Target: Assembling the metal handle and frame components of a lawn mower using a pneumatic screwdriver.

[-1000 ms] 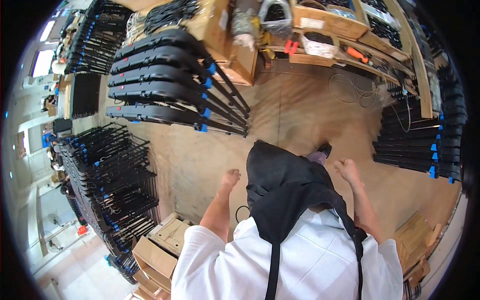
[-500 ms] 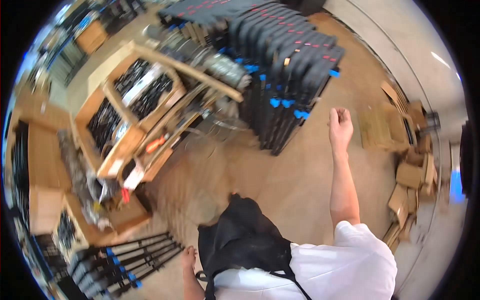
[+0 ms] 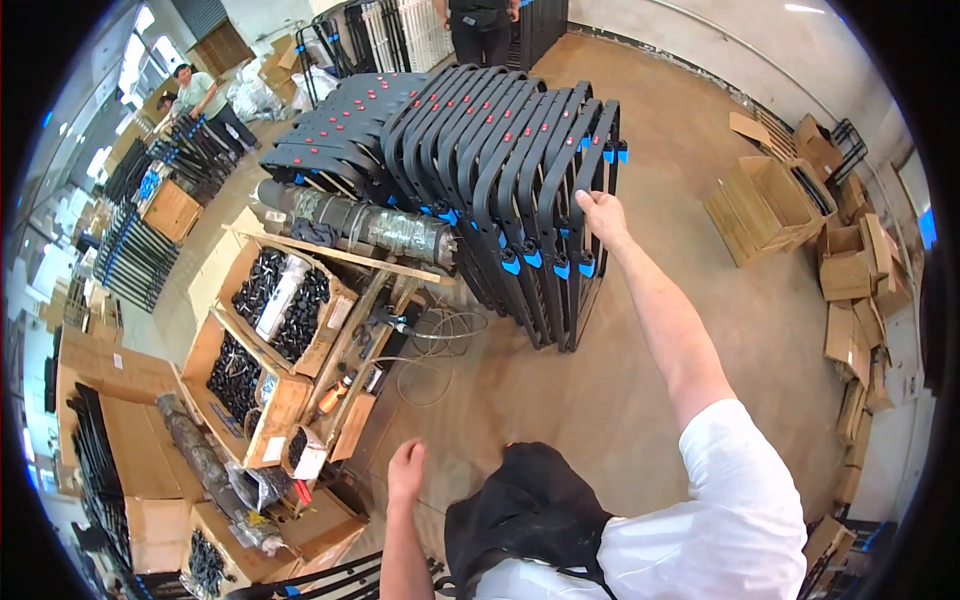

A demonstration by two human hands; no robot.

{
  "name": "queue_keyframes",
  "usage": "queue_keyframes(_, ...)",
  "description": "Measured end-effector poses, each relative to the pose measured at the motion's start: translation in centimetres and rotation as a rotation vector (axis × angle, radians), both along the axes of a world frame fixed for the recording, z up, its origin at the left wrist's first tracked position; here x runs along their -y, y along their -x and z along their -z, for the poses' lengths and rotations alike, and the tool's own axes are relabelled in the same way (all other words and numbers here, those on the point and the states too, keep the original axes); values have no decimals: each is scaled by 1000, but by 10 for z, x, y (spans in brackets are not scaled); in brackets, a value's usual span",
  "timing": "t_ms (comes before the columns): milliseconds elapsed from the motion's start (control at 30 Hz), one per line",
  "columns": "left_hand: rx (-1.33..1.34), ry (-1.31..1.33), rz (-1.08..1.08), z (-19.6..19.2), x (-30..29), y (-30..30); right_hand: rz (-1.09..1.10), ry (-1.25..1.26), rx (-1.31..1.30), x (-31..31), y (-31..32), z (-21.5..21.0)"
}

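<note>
A long row of black tubular frames [image 3: 470, 130] with red spots on top and blue clips lower down stands upright ahead of me. My right hand [image 3: 606, 218] is stretched out to the near right end of that row. Its fingers are closed on the side tube of the end frame; the fingertips are partly hidden. My left hand [image 3: 405, 472] hangs low beside my black apron [image 3: 530, 510], with fingers loosely bent and nothing seen in them. Nearest to it is a wooden bench holding cardboard boxes of small black parts [image 3: 305, 315].
A plastic-wrapped roll [image 3: 375, 228] lies between bench and frames. A coiled hose [image 3: 440, 335] trails beside the bench. Cardboard boxes [image 3: 765, 210] line the right wall. One person [image 3: 205, 100] stands far left, another [image 3: 482, 25] behind the row. More black frames [image 3: 330, 575] lie at lower left.
My right hand has come from beside the row onto the end frame. My left hand has risen and shifted slightly right. The view has swung, showing more of the room's far side.
</note>
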State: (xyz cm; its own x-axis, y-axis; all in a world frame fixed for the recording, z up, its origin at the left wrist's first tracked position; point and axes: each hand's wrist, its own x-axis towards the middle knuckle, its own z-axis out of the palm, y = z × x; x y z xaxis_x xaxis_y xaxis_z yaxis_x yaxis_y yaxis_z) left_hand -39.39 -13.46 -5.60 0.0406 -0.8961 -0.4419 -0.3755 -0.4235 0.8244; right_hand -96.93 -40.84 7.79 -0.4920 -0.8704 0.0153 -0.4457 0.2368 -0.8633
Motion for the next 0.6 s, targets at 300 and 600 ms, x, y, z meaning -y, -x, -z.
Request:
queue_keyframes(300, -274, 147, 463, -109, 108, 261, 141, 32, -256, -185, 40, -7)
queue_keyframes(600, -710, -310, 420, -183, 7, 391, 338, -131, 876, -412, -22, 248)
